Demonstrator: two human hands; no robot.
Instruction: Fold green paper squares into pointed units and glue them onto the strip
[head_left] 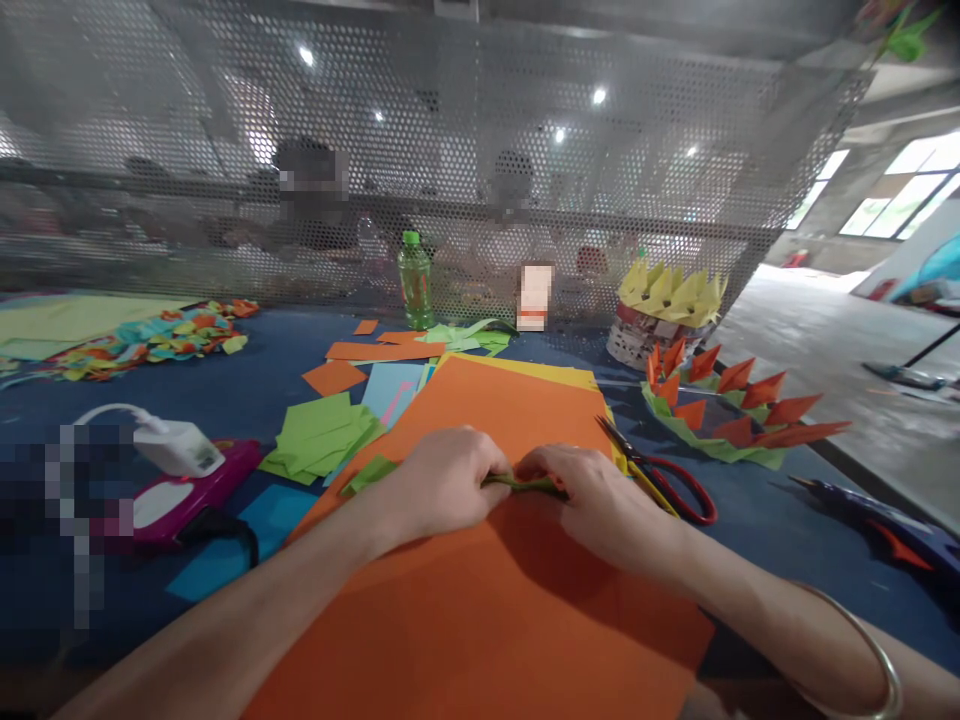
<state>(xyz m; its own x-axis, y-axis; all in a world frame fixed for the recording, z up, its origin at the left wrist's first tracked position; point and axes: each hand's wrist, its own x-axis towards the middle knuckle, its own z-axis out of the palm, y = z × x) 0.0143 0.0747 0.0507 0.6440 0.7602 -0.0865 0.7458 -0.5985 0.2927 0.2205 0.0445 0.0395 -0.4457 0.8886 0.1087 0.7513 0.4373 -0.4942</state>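
Both hands meet over a large orange paper sheet [480,620] and grip one narrow folded green paper strip [534,485]. My left hand [450,480] pinches its left end, fingers closed. On the other end, my right hand [600,500] is also closed, with fingers curled over the strip. Part of the strip is hidden under the fingers. Red-handled scissors [679,490] lie just beyond my right hand, blades pointing away. Left of my left hand rests a pile of green paper squares [319,435], with a loose green piece [369,475] close to my wrist.
At right lie a ring of orange paper points [739,430], a yellow-pointed paper crown [667,300] and a dark blue glue gun [877,525]. A green bottle [415,280] stands before the perforated metal screen [465,130]. A purple power strip [195,490] with a white plug sits at left.
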